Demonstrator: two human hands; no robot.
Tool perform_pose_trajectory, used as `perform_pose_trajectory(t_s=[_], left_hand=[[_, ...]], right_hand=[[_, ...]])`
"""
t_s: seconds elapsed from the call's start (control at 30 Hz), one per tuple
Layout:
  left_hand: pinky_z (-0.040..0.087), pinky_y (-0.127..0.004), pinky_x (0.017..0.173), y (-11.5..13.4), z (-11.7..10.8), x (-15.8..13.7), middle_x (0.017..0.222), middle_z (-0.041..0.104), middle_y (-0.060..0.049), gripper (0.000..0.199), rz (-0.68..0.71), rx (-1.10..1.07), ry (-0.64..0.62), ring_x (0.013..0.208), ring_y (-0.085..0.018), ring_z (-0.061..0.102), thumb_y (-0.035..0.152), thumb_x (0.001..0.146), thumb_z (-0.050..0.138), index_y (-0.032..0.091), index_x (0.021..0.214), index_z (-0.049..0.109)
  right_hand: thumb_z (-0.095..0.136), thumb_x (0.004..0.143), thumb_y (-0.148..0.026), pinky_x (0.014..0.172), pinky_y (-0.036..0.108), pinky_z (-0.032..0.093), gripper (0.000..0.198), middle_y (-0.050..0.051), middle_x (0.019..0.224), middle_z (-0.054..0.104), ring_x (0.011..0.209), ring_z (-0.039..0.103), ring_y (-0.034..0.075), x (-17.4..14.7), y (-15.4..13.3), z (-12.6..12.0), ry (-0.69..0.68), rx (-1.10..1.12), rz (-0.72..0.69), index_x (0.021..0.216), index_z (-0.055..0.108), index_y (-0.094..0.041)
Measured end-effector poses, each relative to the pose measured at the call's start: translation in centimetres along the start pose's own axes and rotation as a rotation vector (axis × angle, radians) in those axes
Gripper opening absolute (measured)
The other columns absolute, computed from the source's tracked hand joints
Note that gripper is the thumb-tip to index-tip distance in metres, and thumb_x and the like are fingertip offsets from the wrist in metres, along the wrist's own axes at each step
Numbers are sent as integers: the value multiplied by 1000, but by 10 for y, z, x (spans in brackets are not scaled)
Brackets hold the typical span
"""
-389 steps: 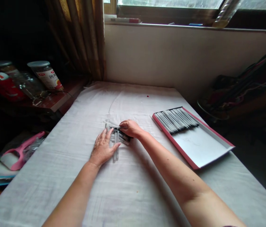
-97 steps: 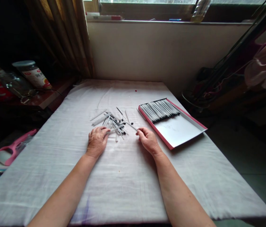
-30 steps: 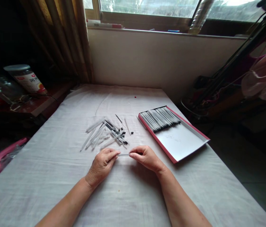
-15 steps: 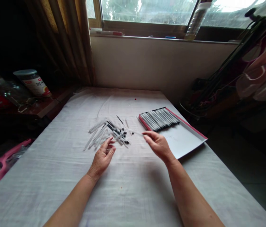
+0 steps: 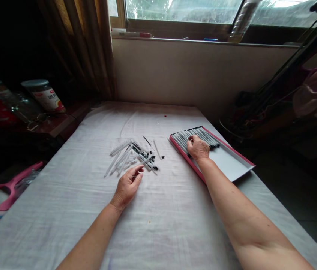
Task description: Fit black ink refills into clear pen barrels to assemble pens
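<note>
My right hand is over the shallow red-edged box lid, fingers pinched at the row of white pens with black ends lying side by side in it. Whatever those fingers hold is hidden. My left hand rests palm inward at the near edge of a loose pile, fingers loosely bent and the thumb apart, nothing visible between them. Clear pen barrels and black-and-white refills make up this pile. A single clear barrel with a black end lies to its right.
A white cloth covers the table. A tiny red bit lies toward the back. Jars stand on a dark side table at left, above a pink-handled item. A bottle leans on the windowsill.
My right hand has moved right and forward from beside the pile, where it held a thin whitish tube, onto the pens in the box. My left hand stays by the pile. The view has shifted slightly.
</note>
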State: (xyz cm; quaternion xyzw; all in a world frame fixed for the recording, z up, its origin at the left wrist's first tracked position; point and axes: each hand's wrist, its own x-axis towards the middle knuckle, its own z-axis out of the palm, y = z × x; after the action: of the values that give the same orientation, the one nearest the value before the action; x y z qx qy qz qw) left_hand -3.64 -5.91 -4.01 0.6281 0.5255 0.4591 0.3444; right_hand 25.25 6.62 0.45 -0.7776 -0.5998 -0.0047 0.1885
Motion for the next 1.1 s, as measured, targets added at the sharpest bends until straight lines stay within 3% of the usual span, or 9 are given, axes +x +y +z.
perform_pose_trajectory(t_s=[0.3, 0.43, 0.63, 0.73, 0.87, 1.0, 1.1], left_hand=[[55, -30, 81, 1, 0, 0, 100, 72, -9, 32, -17, -39, 11, 92, -19, 67, 31, 83, 59, 17, 111, 67], [55, -30, 80, 3, -1, 0, 99, 72, -9, 32, -27, -47, 12, 91, -19, 67, 32, 83, 59, 17, 110, 68], [55, -32, 81, 3, -1, 0, 97, 73, -8, 30, -16, -54, 7, 91, -20, 68, 32, 82, 60, 18, 107, 69], [55, -32, 83, 4, -1, 1, 96, 73, -9, 30, -10, -47, 2, 90, -20, 68, 32, 83, 60, 17, 107, 69], [55, -33, 82, 5, -1, 1, 96, 73, -9, 30, -10, -59, -3, 90, -21, 69, 32, 82, 60, 17, 106, 70], [56, -33, 81, 3, -1, 1, 95, 73, -9, 31, -24, -105, -2, 90, -21, 69, 36, 82, 61, 17, 105, 70], [57, -31, 71, 1, -1, 1, 101, 73, -11, 41, -90, -190, 15, 87, -21, 69, 45, 81, 63, 16, 111, 67]], right_hand=[[48, 87, -22, 78, 33, 42, 28, 12, 108, 67, 97, 59, 25, -3, -1, -4, 27, -80, -93, 101, 71, -18], [49, 88, -26, 82, 34, 42, 27, 11, 108, 66, 99, 58, 26, -18, -19, -10, 67, -34, -225, 101, 71, -18], [52, 89, -40, 82, 31, 41, 28, 8, 101, 69, 96, 59, 24, -51, -59, 4, -111, -9, -432, 92, 74, -22], [54, 87, -44, 80, 31, 42, 30, 10, 97, 69, 96, 60, 25, -59, -72, 14, -208, -61, -419, 89, 74, -21], [52, 87, -31, 78, 32, 43, 25, 12, 103, 68, 97, 61, 25, -62, -80, 17, -258, -91, -323, 94, 72, -18], [50, 89, -30, 81, 33, 42, 24, 11, 104, 68, 99, 61, 25, -72, -79, 11, -206, 18, -279, 94, 70, -18], [54, 90, -31, 85, 32, 40, 19, 8, 101, 68, 100, 59, 23, -91, -77, 7, -133, 168, -401, 92, 69, -20]])
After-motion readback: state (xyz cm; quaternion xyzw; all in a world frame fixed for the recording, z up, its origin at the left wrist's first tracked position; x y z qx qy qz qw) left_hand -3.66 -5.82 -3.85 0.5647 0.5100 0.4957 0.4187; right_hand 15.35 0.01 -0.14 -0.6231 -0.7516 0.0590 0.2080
